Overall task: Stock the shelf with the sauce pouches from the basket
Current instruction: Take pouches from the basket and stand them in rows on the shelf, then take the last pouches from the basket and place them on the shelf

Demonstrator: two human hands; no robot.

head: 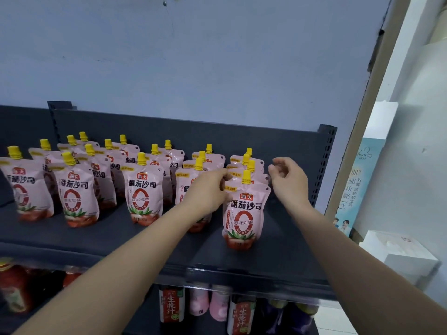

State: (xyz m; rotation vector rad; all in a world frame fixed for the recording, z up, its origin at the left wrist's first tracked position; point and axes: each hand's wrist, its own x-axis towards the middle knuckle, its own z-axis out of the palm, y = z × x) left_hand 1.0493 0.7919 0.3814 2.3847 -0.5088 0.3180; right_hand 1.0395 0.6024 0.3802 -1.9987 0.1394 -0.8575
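The front pouch (244, 213) stands upright near the right end of the shelf (121, 235), before the other pouches (250, 165) of its row. The left hand (208, 189) pinches its upper left corner, and the right hand (287, 180) hovers just beside, fingers loosely curled on nothing. A sideways tug at release could tip this soft pouch over, I think, and knock down its neighbours.

- sauce pouches (243, 213): soft plastic film, glossy, smooth with slight creases, printed front
- caps (246, 177): hard yellow plastic, ribbed, low sheen
- shelf (278, 257): dark painted metal, matt, smooth; clear glossy plastic strip on the front edge
- upright (325, 165): same matt metal, perforated
- wall (217, 68): pale paint, matt, scuffed
- bottles (170, 308) below: glossy, printed labels
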